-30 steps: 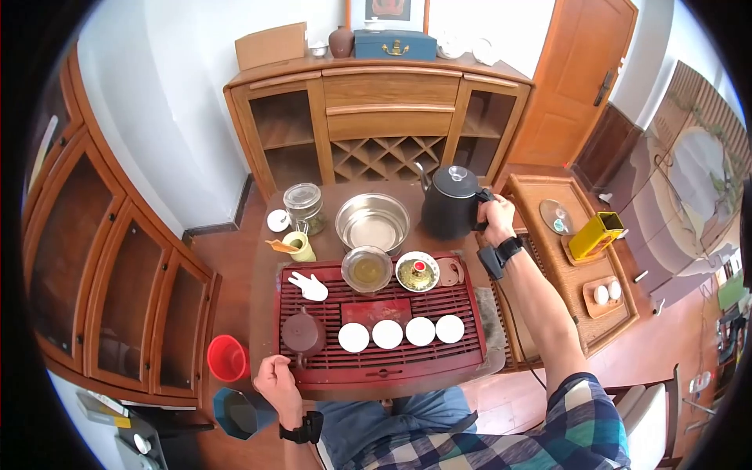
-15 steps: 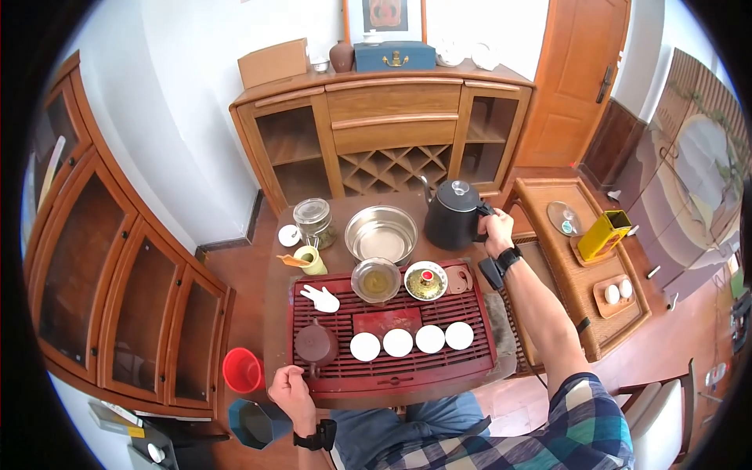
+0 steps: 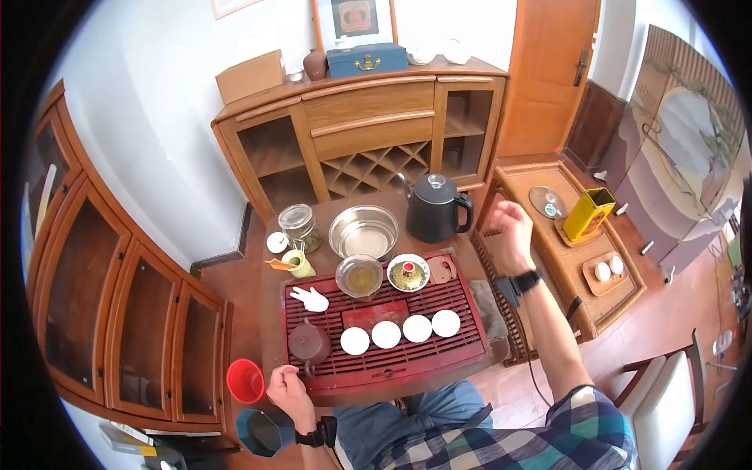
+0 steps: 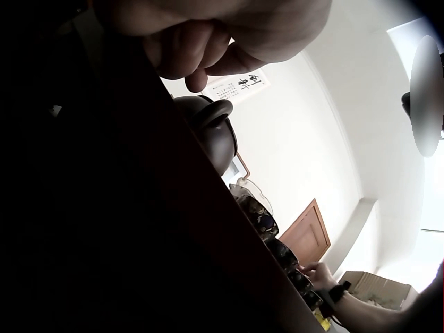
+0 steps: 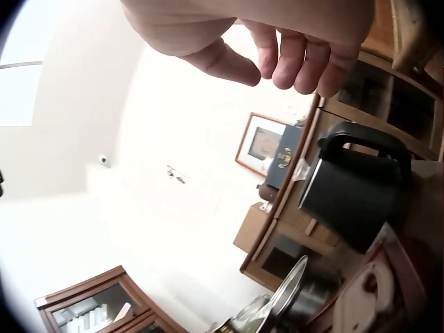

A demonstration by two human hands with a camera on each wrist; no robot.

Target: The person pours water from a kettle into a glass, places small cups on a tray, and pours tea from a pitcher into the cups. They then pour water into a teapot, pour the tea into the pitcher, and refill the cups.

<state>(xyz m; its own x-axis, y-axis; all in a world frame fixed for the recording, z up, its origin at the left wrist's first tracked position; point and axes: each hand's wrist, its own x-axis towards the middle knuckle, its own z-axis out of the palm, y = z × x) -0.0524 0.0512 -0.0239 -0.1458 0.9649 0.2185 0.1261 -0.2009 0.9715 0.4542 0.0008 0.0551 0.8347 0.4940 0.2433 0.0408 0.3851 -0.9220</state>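
Observation:
My right hand (image 3: 511,231) is raised in the air to the right of the black gooseneck kettle (image 3: 431,213), apart from its handle, fingers loosely bent and holding nothing. In the right wrist view the kettle's handle (image 5: 368,139) stands below the fingers (image 5: 288,66). My left hand (image 3: 290,392) rests at the front left corner of the red slatted tea tray (image 3: 439,356), fingers curled and holding nothing, right by a brown clay teapot (image 3: 308,342). Several white cups (image 3: 386,334) line the tray. Behind them are a glass pitcher (image 3: 359,276) of yellowish liquid and a patterned gaiwan (image 3: 408,274).
A steel basin (image 3: 364,231), a lidded glass jar (image 3: 299,227) and a green tool holder (image 3: 298,264) stand behind the tray. A white hand-shaped piece (image 3: 310,298) lies on it. At the right, a rattan stand (image 3: 548,266) bears a yellow tin (image 3: 587,215).
My right hand has let go of the kettle's handle and moved off to the right. The kettle stays on the table. My left hand keeps its place by the teapot. The head view has shifted.

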